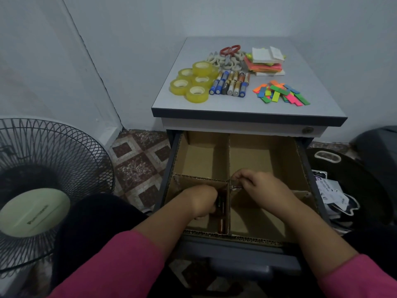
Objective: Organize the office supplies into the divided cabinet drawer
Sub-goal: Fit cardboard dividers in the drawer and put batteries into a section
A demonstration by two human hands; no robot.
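The batteries (228, 83), small, stiff, smooth and likely prone to rolling, are best taken round the barrel; a few dark cylinders (221, 209), apparently batteries, are gripped by the left hand (203, 202) in the near-left drawer compartment (182, 186), while something small and unidentifiable is pinched by the right hand (255, 182).

Both arms, in pink sleeves pushed up the forearms, reach forward and down. The left hand (202, 201) is curled, knuckles up, fingers tucked under. The right hand (260, 186) sits a little further forward, its fingers bent and pinched together at the tips.
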